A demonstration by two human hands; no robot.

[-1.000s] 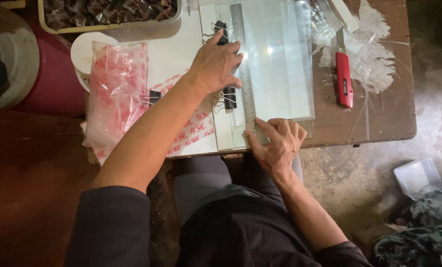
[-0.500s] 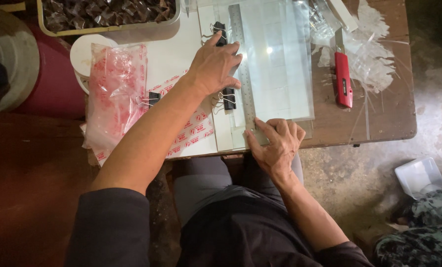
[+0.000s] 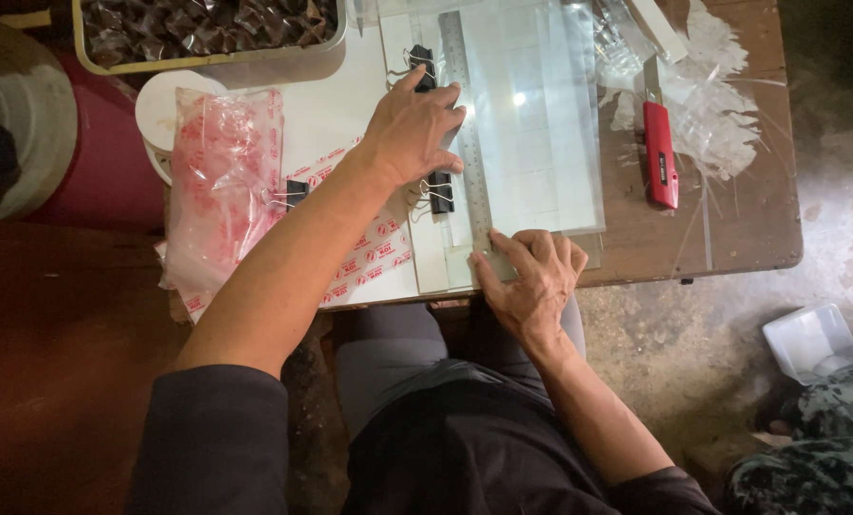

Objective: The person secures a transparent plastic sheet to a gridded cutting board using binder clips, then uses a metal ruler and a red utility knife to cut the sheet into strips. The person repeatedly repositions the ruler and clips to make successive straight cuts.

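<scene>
A long metal ruler (image 3: 467, 124) lies lengthwise over a stack of clear plastic sheets (image 3: 541, 114) on a white board (image 3: 336, 114). My left hand (image 3: 412, 129) presses flat on the ruler's middle, fingers spread beside a black binder clip (image 3: 439, 195). My right hand (image 3: 531, 277) rests at the near end of the ruler, fingertips pinching its tip and the sheet edge at the table's front. A second black binder clip (image 3: 421, 59) grips the sheets farther up.
A red utility knife (image 3: 659, 143) lies right of the sheets among clear plastic scraps (image 3: 722, 114). A pile of red-printed plastic bags (image 3: 221, 181) sits at left. A tray of dark wrapped pieces (image 3: 197, 29) stands at top left. A clear box (image 3: 813, 339) is on the floor.
</scene>
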